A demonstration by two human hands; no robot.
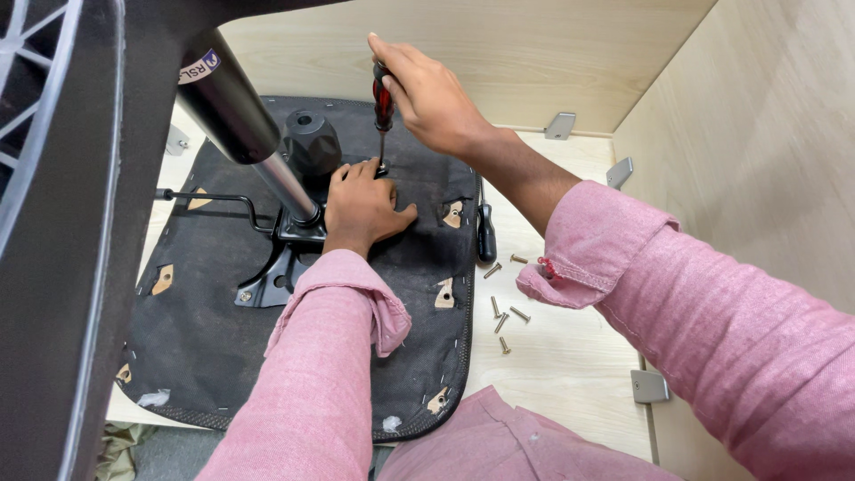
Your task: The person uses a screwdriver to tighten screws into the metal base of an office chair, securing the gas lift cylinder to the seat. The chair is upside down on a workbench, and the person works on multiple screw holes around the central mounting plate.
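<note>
We are holding the red and black screwdriver (383,98) upright with our right hand (432,98) closed around its handle. Its tip is sitting on a screw in the metal plate (283,267), right by the fingers (356,171) of our left hand (363,207). That hand is pressing flat and open on the black seat bottom (205,338). The tip could be slipping off and poking those fingers, because they are so close. The shiny chair post (258,147) is crowding our left hand. 6 loose screws (504,303) and another screwdriver (485,233) are lying on the table (570,365), right of that hand.
</note>
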